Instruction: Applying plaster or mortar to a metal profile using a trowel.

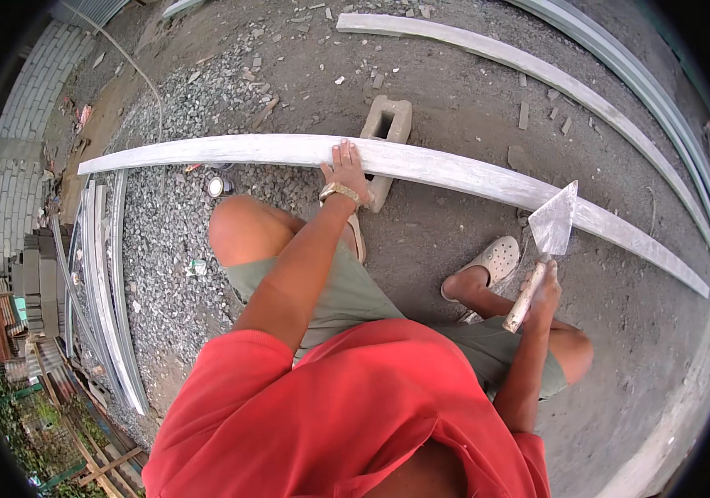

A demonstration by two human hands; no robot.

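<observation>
A long, whitish-grey bar (454, 170) crosses in front of me, lying over a hollow concrete block (395, 112). My left hand (345, 176) rests on the bar beside the block, its fingers stretched flat across the top face. My right hand (546, 290) is wrapped round the pale handle of a pointed trowel (554, 222). The trowel's blade points away from me and overlaps the right part of the bar; I cannot tell whether it touches.
Beyond lies a second pale bar (471, 40), with long metal profiles (620, 50) at the far right. Gravel (176, 249) covers the ground to the left, with a small can (219, 186) on it. More bars (104, 282) lie at the left, near stacked blocks (39, 282).
</observation>
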